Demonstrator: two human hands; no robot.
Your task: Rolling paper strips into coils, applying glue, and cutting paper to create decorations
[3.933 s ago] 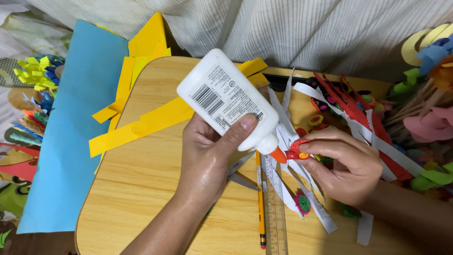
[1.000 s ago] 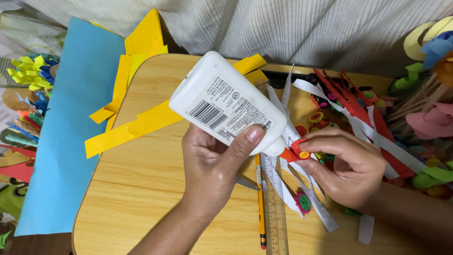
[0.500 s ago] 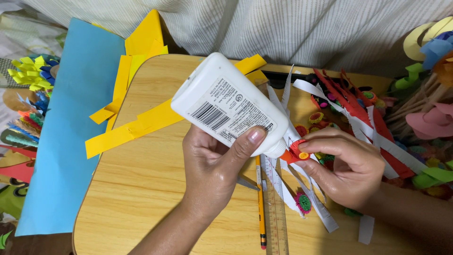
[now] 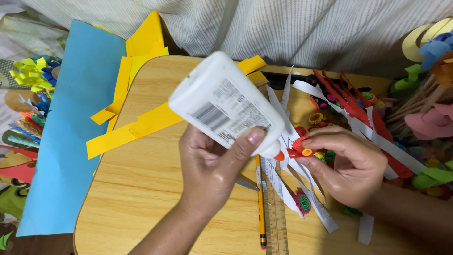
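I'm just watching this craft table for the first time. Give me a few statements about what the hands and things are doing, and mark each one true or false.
1. The left hand holds a white glue bottle tilted with its orange tip toward the other hand. True.
2. The right hand holds a pair of scissors. False: it pinches a small red paper piece at the bottle's tip.
3. A pencil and a ruler lie side by side on the wooden table. True.
4. The big sheet of paper at the table's left edge is green. False: it is blue.
5. Yellow paper strips lie on the table's left part. True.
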